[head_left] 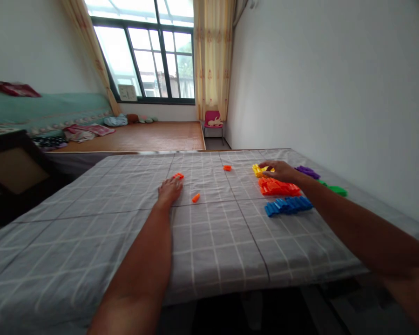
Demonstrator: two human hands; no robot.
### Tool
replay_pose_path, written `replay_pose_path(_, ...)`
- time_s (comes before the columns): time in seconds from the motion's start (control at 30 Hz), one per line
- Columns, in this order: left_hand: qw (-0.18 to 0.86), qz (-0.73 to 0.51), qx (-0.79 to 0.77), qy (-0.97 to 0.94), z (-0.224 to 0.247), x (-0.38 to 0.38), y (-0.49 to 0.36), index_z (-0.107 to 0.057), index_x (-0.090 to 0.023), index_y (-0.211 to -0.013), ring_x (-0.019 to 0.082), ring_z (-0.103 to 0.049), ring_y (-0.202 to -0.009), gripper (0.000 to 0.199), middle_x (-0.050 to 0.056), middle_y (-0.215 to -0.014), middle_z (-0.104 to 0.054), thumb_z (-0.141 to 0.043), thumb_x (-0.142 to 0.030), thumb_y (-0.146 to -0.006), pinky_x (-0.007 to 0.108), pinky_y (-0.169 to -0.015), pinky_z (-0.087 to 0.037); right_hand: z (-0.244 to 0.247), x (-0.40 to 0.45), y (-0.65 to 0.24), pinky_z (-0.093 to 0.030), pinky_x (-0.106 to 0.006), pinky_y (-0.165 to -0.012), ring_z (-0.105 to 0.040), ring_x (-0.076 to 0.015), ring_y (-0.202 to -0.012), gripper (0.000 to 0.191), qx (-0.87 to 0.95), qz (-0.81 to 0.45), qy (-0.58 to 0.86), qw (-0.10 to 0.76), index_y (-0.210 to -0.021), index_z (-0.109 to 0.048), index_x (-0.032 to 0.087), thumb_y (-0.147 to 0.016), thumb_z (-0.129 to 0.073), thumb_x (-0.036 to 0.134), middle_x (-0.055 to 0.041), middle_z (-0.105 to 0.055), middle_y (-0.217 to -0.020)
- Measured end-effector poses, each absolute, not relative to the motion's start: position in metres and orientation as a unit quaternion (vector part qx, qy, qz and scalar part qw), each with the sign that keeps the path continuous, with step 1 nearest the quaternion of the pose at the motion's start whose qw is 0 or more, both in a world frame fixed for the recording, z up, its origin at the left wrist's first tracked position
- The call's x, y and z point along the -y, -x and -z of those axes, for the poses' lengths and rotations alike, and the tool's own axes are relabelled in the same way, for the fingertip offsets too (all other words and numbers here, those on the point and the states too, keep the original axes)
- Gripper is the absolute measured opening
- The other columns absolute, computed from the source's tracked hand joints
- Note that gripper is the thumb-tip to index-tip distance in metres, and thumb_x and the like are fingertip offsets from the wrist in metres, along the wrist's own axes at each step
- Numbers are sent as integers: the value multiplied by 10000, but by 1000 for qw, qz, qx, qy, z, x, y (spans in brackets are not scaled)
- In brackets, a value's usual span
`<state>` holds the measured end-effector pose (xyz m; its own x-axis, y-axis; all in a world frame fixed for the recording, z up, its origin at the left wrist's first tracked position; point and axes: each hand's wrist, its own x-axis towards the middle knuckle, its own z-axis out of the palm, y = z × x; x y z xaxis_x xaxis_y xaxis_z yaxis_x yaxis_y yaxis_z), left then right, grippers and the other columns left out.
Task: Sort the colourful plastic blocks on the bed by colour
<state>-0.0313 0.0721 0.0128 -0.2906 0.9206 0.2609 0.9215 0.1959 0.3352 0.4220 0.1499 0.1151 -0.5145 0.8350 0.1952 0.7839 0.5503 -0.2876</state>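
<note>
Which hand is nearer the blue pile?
Right: the right hand is beyond the blue pile, at the yellow pieces; the left hand is farther off, to the pile's left.

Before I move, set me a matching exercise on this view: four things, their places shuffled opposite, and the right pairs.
Things
1. Left hand
2. Pink chair
3. Right hand
4. Blue plastic pieces

Places
A. Fingertips at the yellow plastic pieces
B. In a row, on the camera's side of the red-orange plastic pieces
C. Fingertips at a small orange piece
D. In the background, by the right-hand curtain

Pairs: 1-C, 2-D, 3-A, 4-B
</note>
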Motion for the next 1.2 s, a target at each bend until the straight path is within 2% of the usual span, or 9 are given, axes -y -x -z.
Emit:
replay_pose_path(0.1, -27, 209, 718, 663, -15, -71, 19, -584, -350, -1277, 208, -465, -1298, 418, -8, -1419, -520, -530, -320, -864, 405, -1119, -313, -106, -142, -361, -507, -282, -820, -674, -162, -865, 323, 910, -93, 378, 141, -1145, -656, 205, -835, -586, 266, -48, -709, -1068)
replay_pose_path(0.23, -111, 263, 626, 726, -23, -70, 3, -617, -280, -1260, 174, -548, -1219, 411, -1, -1318, -612, -538, -290, -857, 315, -1075, -386, -88, -142, -285, -488, -280, -841, -672, -151, -858, 311, 935, -92, 317, 130, -1142, -655, 203, -836, -606, 206, -47, -707, -1074)
replay_pose_path(0.37, -101, 344, 662, 658, -29, -67, 0, -659, -208, -1200, 168, -592, -1162, 367, 28, -1226, -670, -492, -228, -874, 296, -1043, -425, -72, -149, -227, -488, -266, -813, -671, -161, -896, 442, 932, -113, 331, 91, -1266, -584, 186, -837, -650, 269, -92, -663, -1197)
replay_pose_path(0.47, -94, 333, 701, 623, -27, -66, 4, -691, -205, -1140, 169, -627, -1099, 350, 30, -1173, -696, -491, -178, -853, 295, -1011, -453, -60, -151, -196, -479, -280, -849, -655, -198, -993, 520, 937, -109, 328, 53, -1314, -550, 178, -832, -664, 336, -117, -648, -1229)
replay_pose_path(0.6, -86, 307, 720, 616, -20, -68, 10, -705, -204, -1115, 178, -644, -1054, 353, 40, -1136, -711, -490, -168, -837, 292, -976, -474, -54, -146, -184, -445, -313, -927, -623, -236, -1080, 357, 954, -59, 290, 53, -1175, -649, 167, -825, -644, 239, -116, -684, -1148)
replay_pose_path(0.73, -75, 282, 729, 619, -16, -70, 14, -701, -217, -1125, 180, -654, -1016, 362, 34, -1103, -722, -476, -197, -842, 281, -928, -491, -68, -149, -228, -452, -321, -930, -626, -217, -1052, 328, 959, -65, 261, 86, -1111, -671, 161, -785, -636, 153, -109, -687, -1125)
replay_pose_path(0.87, -47, 238, 728, 641, -17, -71, 14, -712, -232, -1103, 189, -644, -1045, 354, 26, -1114, -719, -467, -225, -848, 278, -941, -477, -95, -171, -327, -457, -300, -936, -623, -189, -1038, 448, 923, -75, 360, 113, -1146, -653, 184, -711, -625, 80, -69, -670, -1176)
replay_pose_path(1.0, -22, 212, 724, 656, -19, -73, 13, -720, -231, -1087, 191, -632, -1078, 360, 28, -1137, -710, -464, -216, -834, 263, -951, -465, -114, -198, -439, -513, -276, -791, -652, -203, -935, 464, 838, -115, 526, 84, -1169, -637, 139, -705, -633, 127, -103, -687, -1108)
replay_pose_path(1.2, -21, 212, 718, 662, -20, -72, 15, -727, -249, -1057, 193, -636, -1062, 343, 23, -1130, -712, -473, -238, -827, 273, -944, -471, -110, -197, -524, -526, -287, -737, -664, -214, -833, 442, 802, -165, 571, 64, -1101, -683, 139, -666, -696, 215, -88, -717, -946)
